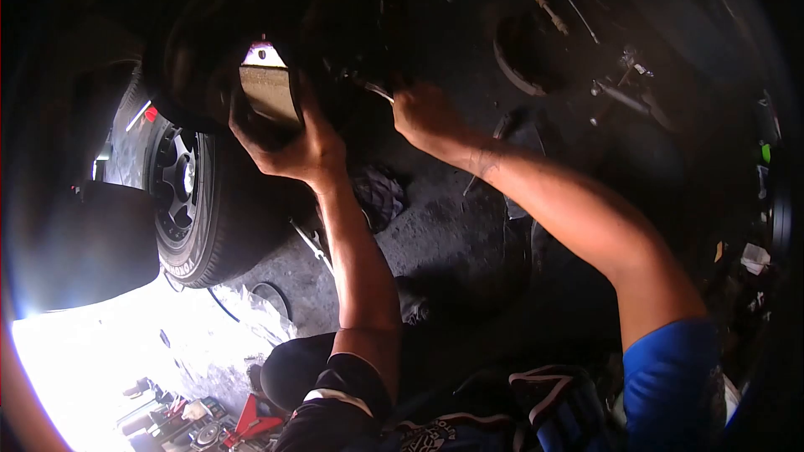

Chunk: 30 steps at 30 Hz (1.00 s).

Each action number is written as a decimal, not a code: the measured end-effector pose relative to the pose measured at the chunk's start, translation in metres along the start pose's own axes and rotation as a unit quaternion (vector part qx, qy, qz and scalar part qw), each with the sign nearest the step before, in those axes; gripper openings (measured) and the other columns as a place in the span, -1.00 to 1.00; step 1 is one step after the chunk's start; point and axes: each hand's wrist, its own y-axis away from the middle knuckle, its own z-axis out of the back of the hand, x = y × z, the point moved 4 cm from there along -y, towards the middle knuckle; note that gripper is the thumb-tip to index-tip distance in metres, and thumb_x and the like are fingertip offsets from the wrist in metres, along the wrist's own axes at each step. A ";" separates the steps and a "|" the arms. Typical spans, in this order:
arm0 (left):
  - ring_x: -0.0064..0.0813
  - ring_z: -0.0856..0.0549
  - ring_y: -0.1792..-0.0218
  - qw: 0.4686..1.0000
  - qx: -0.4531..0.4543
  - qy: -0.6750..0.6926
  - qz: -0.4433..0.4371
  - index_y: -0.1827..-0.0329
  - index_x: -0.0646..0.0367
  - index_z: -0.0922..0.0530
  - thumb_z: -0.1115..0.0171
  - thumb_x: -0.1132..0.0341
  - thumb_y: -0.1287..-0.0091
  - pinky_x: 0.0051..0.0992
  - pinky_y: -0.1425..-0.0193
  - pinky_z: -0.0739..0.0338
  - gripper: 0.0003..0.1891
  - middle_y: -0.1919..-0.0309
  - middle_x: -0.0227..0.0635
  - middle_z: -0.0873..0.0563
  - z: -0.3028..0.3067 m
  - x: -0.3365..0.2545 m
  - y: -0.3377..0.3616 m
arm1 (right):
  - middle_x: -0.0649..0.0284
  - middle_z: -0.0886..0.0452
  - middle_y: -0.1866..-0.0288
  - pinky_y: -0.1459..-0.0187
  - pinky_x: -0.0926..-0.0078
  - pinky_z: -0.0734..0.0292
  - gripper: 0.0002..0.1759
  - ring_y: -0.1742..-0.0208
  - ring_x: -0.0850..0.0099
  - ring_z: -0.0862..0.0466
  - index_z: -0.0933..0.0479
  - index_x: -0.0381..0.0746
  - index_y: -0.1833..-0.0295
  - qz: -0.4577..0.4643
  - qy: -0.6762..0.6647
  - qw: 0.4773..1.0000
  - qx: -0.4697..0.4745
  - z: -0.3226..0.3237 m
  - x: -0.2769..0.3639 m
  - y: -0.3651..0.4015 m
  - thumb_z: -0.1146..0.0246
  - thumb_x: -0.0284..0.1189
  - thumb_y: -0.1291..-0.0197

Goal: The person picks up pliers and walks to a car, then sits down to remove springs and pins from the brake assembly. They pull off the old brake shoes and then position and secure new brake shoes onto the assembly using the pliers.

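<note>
My left hand [306, 146] is raised with the thumb and fingers around a rectangular piece [270, 94], tan below and bright white at the top with a small dark spot. Its exact kind does not show. Just to the right, my right hand [425, 113] is closed around a slim metal tool [379, 91] whose shank points left into the dark area. The tool's working end is lost in shadow. Dark parts above both hands are too dim to make out.
A tyre [208, 209] on a spoked wheel stands at the left. A wrench [311, 244] lies on the floor beside my left forearm. Metal parts [624, 92] and a curved piece [512, 67] lie at the upper right. Tools and a red stand [251, 423] are at the lower left.
</note>
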 end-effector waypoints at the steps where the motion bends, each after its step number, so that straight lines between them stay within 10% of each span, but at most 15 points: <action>1: -0.34 -0.63 0.03 1.000 0.005 -0.004 0.015 -0.11 0.43 -0.49 -0.49 0.42 -0.12 -0.35 -0.16 -0.51 -0.48 0.03 -0.12 -0.65 0.002 0.000 0.000 | -0.15 -0.61 0.24 0.18 0.04 -0.57 -0.76 0.25 -0.02 -0.65 -0.52 -0.38 0.08 0.017 0.012 1.000 -0.013 -0.009 -0.007 0.000 -0.08 -0.50 -0.19; 6: -0.33 -0.63 -0.02 0.999 0.008 0.012 0.052 -0.15 0.42 -0.46 -0.52 0.45 -0.06 -0.35 -0.18 -0.51 -0.42 -0.01 -0.12 -0.63 0.011 0.005 -0.004 | -0.13 -0.61 0.29 0.28 0.07 -0.55 -0.80 0.30 -0.05 -0.64 -0.54 -0.32 0.10 0.097 -0.092 0.989 -0.070 -0.015 -0.016 -0.010 -0.14 -0.55 -0.16; 11: -0.37 -0.64 0.04 0.997 -0.015 0.042 0.059 -0.09 0.41 -0.48 -0.50 0.42 -0.11 -0.39 -0.12 -0.53 -0.48 0.07 -0.15 -0.65 0.013 -0.002 -0.006 | -0.09 -0.60 0.41 0.40 0.09 -0.49 -0.83 0.40 -0.05 -0.62 -0.56 -0.25 0.05 0.036 -0.100 0.989 0.103 -0.018 -0.019 -0.009 -0.18 -0.51 -0.25; 14: -0.36 -0.64 0.04 0.994 -0.009 0.062 0.089 -0.10 0.40 -0.48 -0.50 0.42 -0.12 -0.38 -0.12 -0.53 -0.48 0.06 -0.15 -0.65 0.018 -0.005 -0.008 | -0.11 -0.60 0.36 0.38 0.08 -0.47 -0.83 0.38 -0.05 -0.61 -0.57 -0.29 0.08 0.218 -0.038 0.975 0.003 -0.005 -0.008 0.008 -0.20 -0.47 -0.27; 19: -0.32 -0.66 0.02 0.996 0.014 0.050 0.075 -0.17 0.40 -0.44 -0.48 0.47 -0.07 -0.39 -0.14 -0.51 -0.41 0.05 -0.13 -0.66 0.025 -0.001 -0.012 | -0.04 -0.54 0.04 0.14 0.27 -0.52 -0.61 0.22 0.11 -0.58 -0.51 -0.52 -0.06 0.267 -0.024 0.963 0.010 -0.043 -0.021 0.027 -0.14 -0.42 -0.24; 23: -0.35 -0.68 0.03 0.997 0.035 -0.010 0.067 -0.13 0.34 -0.51 -0.50 0.40 -0.04 -0.41 -0.15 -0.51 -0.43 0.07 -0.17 -0.69 0.031 0.002 -0.014 | 0.00 -0.63 0.21 0.11 0.27 -0.52 -0.60 0.13 0.13 -0.67 -0.47 -0.31 -0.11 -0.121 -0.305 0.904 0.274 -0.072 -0.036 0.058 0.03 -0.20 -0.51; 25: -0.37 -0.67 0.02 0.996 0.040 -0.015 0.077 -0.12 0.34 -0.53 -0.50 0.39 -0.06 -0.42 -0.16 -0.50 -0.46 0.06 -0.19 -0.69 0.033 0.002 -0.010 | -0.15 -0.64 0.08 -0.01 0.22 -0.52 -0.45 -0.02 0.08 -0.67 -0.46 -0.37 -0.11 -0.183 -0.130 0.873 0.433 -0.066 -0.033 0.080 -0.11 -0.05 -0.39; 27: -0.42 -0.64 0.00 0.996 0.043 -0.005 0.073 -0.12 0.38 -0.53 -0.46 0.41 -0.12 -0.44 -0.16 -0.48 -0.51 0.03 -0.20 -0.67 0.033 -0.004 -0.009 | -0.30 -0.54 -0.12 -0.21 0.17 -0.44 -0.23 -0.21 -0.07 -0.56 -0.34 -0.46 -0.27 -0.055 -0.144 0.880 0.449 -0.065 -0.025 0.092 -0.21 0.03 -0.28; 30: -0.35 -0.68 0.02 0.996 0.049 -0.015 0.068 -0.12 0.31 -0.52 -0.49 0.39 -0.03 -0.42 -0.15 -0.51 -0.45 0.05 -0.17 -0.69 0.034 -0.009 -0.009 | -0.31 -0.43 -0.27 -0.35 0.20 -0.33 -0.10 -0.36 -0.07 -0.43 -0.24 -0.47 -0.38 -0.100 -0.153 0.961 0.209 -0.045 -0.040 0.056 -0.25 0.07 -0.23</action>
